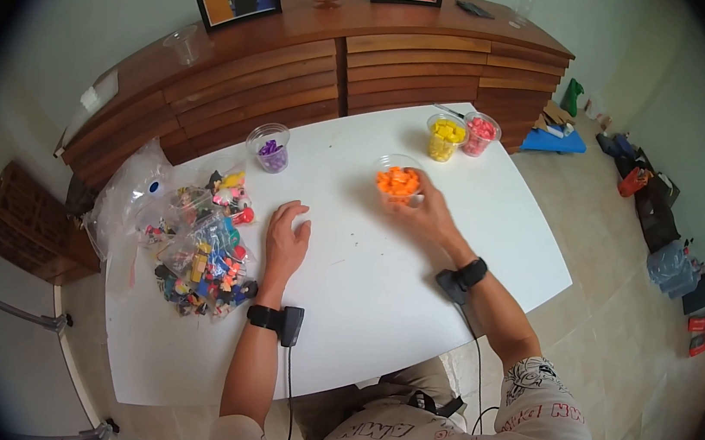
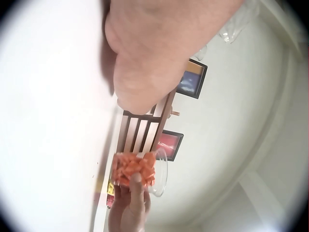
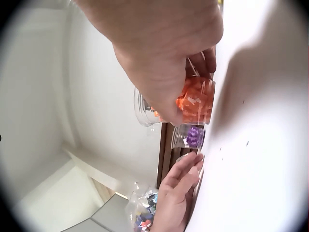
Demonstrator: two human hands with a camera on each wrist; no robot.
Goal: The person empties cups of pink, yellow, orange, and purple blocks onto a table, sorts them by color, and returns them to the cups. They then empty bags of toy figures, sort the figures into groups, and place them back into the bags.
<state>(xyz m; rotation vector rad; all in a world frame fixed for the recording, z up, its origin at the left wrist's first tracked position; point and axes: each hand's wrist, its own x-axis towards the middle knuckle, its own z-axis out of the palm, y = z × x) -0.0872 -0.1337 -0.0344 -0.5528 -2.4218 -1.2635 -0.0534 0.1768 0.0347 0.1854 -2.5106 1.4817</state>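
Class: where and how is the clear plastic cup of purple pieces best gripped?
Probably round the wall of the cup of purple pieces, just under its wide rim, from the near right: it stands upright, with bagged colourful figurines to its near left.

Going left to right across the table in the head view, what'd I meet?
Bagged toy figures, cup of purple pieces, left hand, cup of orange pieces in the right hand, yellow-filled cup, pink-filled cup.

The left forearm (image 1: 251, 361) points ahead, the left hand (image 1: 287, 237) lying low, fingers relaxed, thumb apart; the right forearm (image 1: 505, 314) slants forward and inward, the right hand (image 1: 429, 216) farther out, thumb and fingers curled in a grip
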